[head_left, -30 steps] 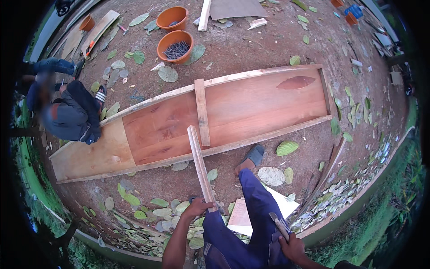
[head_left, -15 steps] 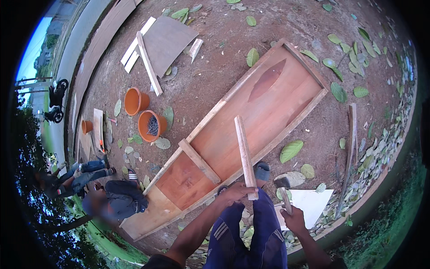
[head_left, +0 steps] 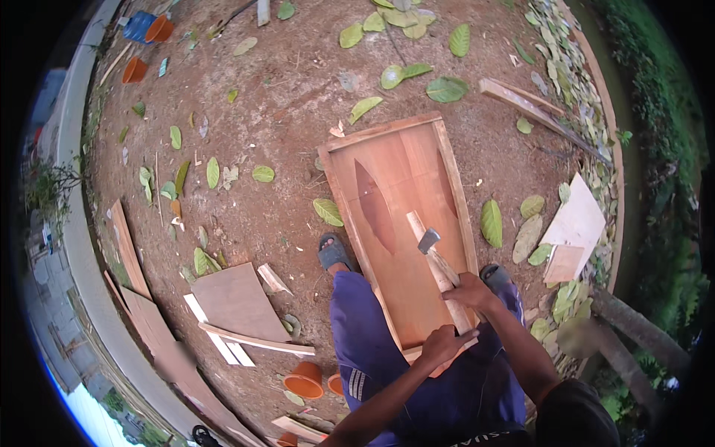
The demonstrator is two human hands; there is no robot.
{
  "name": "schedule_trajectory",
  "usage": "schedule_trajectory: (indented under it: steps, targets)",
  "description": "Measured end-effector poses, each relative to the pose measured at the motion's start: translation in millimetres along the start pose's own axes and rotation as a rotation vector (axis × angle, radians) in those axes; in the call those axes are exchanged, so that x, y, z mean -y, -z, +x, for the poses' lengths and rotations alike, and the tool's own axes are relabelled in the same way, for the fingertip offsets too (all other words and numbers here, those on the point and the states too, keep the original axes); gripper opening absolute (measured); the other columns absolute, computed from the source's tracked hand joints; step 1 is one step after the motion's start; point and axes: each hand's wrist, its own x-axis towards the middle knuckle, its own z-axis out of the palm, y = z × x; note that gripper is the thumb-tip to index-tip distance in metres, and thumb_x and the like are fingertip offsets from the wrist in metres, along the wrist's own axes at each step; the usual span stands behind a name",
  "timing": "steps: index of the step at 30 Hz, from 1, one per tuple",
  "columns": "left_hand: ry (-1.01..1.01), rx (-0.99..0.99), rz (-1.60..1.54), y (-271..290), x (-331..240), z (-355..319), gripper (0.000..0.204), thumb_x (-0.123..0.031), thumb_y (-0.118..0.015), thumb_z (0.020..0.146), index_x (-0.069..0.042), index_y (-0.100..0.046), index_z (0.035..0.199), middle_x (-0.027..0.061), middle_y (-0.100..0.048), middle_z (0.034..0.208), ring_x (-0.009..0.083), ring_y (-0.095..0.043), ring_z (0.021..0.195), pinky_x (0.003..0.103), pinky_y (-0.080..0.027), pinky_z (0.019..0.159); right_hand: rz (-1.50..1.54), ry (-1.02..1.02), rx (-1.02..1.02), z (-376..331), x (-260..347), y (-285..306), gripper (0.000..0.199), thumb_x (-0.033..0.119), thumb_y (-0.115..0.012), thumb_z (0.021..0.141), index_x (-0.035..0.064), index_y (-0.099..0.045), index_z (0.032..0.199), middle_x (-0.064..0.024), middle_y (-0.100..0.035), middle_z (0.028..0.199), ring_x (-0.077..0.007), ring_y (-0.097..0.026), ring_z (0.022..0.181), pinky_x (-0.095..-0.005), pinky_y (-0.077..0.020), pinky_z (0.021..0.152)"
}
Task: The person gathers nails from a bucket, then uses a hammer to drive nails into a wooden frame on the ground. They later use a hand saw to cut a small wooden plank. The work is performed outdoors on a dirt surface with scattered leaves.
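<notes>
A long framed wooden panel (head_left: 406,298) lies on the ground between my legs. Over it is a pale wooden strip (head_left: 418,223), pointing away from me. My left hand (head_left: 445,346) is closed at the strip's near end, close to a crosspiece of the panel. My right hand (head_left: 474,292) grips the wooden handle of a hammer (head_left: 429,240); its dark metal head lies over the strip. Fingers of that hand reach the strip's side. The panel's nearer part is hidden by my hands and legs.
To the left lie a brown board (head_left: 238,302) and thin slats (head_left: 257,341). Orange buckets, one of them full in view (head_left: 304,381), stand at lower left. A pale sheet (head_left: 577,220) and a long beam (head_left: 547,118) lie to the right. Leaves (head_left: 491,222) are scattered on the soil.
I have turned and now straddle the panel. The strip has come down lengthwise over it. My right hand has brought the hammer over to the strip.
</notes>
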Motion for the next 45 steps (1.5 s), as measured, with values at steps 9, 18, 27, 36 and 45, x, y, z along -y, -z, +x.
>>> schedule_trajectory:
  steps: [9, 18, 27, 36, 45]
  targets:
    - [-0.195, 0.67, 0.639, 245, 155, -251, 0.047, -0.049, -0.065, 0.093, -0.02, -0.063, 0.13, 0.0134, -0.074, 0.104, 0.032, -0.072, 0.094, 0.042, -0.056, 0.083, 0.937, -0.147, -0.005, 75, -17, -148, 0.033, 0.026, -0.083, 0.082, -0.0011, -0.068, 0.092, -0.0028, -0.057, 0.068, -0.0126, -0.05, 0.055, -0.0315, -0.0393, 0.051]
    - [0.266, 1.119, 1.024, 310, 146, -251, 0.039, -0.037, -0.066, 0.094, -0.021, -0.066, 0.13, 0.0121, -0.073, 0.11, 0.0253, -0.073, 0.095, 0.036, -0.057, 0.086, 0.75, -0.198, -0.359, 79, -49, -272, 0.051, 0.031, -0.086, 0.072, -0.0032, -0.07, 0.105, -0.0211, -0.073, 0.098, -0.0334, -0.07, 0.095, -0.0421, -0.0524, 0.087]
    - [0.781, 1.312, 0.76, 293, 78, -214, 0.063, -0.048, -0.078, 0.086, -0.008, -0.065, 0.132, 0.0195, -0.073, 0.116, 0.0331, -0.073, 0.1, 0.045, -0.055, 0.083, 0.512, -0.011, -0.503, 123, -138, -322, 0.047, 0.032, -0.085, 0.073, 0.0031, -0.072, 0.108, -0.0201, -0.073, 0.103, -0.0386, -0.067, 0.105, -0.0472, -0.0512, 0.094]
    - [-0.577, 0.14, 1.372, 267, 66, 279, 0.029, -0.022, -0.064, 0.099, 0.008, -0.067, 0.097, 0.0098, -0.058, 0.071, 0.013, -0.051, 0.069, 0.033, -0.043, 0.064, 0.427, 0.312, -0.584, 278, -180, -366, 0.031, 0.027, -0.08, 0.079, 0.0094, -0.077, 0.104, -0.0145, -0.075, 0.094, -0.0359, -0.069, 0.097, -0.0479, -0.0511, 0.084]
    - [-0.643, 0.542, 1.729, 246, 138, 367, 0.026, -0.026, -0.07, 0.094, 0.0, -0.072, 0.101, 0.0195, -0.07, 0.089, 0.0309, -0.067, 0.083, 0.042, -0.051, 0.077, 0.393, 0.286, -0.686, 276, -182, -413, 0.05, 0.037, -0.073, 0.088, 0.017, -0.066, 0.134, -0.0113, -0.072, 0.118, -0.0322, -0.064, 0.115, -0.0467, -0.0503, 0.094]
